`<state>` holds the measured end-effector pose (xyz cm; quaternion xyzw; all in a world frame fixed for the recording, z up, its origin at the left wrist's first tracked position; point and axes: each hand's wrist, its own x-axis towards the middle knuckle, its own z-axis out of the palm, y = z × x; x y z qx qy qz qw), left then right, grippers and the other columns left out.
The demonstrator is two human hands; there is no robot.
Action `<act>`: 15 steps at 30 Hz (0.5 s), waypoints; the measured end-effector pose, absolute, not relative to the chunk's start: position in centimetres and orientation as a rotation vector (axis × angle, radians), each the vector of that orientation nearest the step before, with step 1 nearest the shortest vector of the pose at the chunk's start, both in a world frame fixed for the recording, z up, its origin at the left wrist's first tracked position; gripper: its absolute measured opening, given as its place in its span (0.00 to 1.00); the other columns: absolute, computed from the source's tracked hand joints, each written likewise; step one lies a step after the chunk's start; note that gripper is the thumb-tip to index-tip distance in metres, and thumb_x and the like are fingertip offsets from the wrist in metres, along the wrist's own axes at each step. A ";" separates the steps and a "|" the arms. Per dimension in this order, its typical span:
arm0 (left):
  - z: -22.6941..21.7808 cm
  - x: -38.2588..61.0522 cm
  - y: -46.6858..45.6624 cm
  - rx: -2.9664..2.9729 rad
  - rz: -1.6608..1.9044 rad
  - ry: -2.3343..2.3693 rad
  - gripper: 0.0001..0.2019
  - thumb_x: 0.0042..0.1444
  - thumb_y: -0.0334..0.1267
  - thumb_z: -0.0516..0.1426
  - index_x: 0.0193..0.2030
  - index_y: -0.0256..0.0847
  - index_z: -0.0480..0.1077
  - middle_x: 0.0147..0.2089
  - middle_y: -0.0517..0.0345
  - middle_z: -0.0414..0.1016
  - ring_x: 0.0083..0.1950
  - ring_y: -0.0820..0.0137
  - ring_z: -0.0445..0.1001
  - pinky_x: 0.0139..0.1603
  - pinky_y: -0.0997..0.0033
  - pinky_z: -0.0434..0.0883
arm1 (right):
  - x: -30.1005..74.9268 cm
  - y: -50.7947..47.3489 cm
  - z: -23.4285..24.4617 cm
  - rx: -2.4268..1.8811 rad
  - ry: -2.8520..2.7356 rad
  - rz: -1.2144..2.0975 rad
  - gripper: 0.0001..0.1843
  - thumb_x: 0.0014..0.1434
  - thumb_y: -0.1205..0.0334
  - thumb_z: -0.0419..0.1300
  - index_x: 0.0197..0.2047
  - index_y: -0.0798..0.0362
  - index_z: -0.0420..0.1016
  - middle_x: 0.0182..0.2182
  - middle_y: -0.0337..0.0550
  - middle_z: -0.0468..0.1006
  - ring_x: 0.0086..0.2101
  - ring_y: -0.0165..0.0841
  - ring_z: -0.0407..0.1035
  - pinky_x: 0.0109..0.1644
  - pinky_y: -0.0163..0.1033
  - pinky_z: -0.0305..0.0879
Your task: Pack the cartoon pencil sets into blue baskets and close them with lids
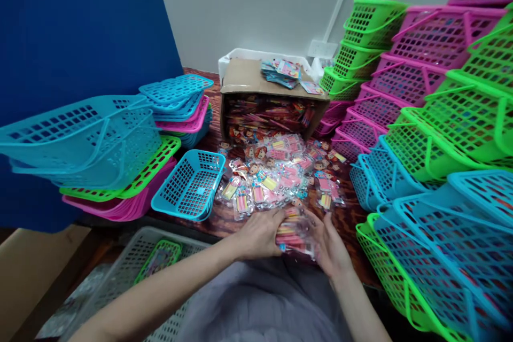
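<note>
In the head view, a stack of clear plastic packets (294, 232) with pink and yellow sticks in them lies between my two hands at the table's front edge. My left hand (260, 232) is closed around the stack's left side. On the other side, my right hand (331, 246) has its fingers around the packets' right edge, slightly blurred. Just beyond my hands spreads a heap of similar packets (276, 179) with cartoon-figure toppers. Behind the heap, a cardboard box (256, 75) faces me with its open side, full of more packets. An empty blue basket (188, 184) stands left of the heap.
Stacked blue baskets (80, 133) and pink baskets (132, 203) stand at left. Tall piles of filled green baskets (460, 112), pink and blue ones rise at right. Small printed packs (280, 72) lie on the box. Below left is a grey crate (140, 240) holding a green basket (162, 256).
</note>
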<state>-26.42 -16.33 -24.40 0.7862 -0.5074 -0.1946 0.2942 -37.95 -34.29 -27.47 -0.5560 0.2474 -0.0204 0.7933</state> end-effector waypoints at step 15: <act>-17.0 -16.9 -2.0 1.039 -0.728 0.135 0.16 0.50 0.35 0.63 0.45 0.30 0.73 0.33 0.48 0.81 0.33 0.62 0.81 0.42 0.63 0.78 | -24.0 -17.4 -19.5 -1.125 -0.029 0.068 0.35 0.62 0.41 0.56 0.68 0.41 0.57 0.60 0.38 0.71 0.60 0.41 0.65 0.63 0.51 0.64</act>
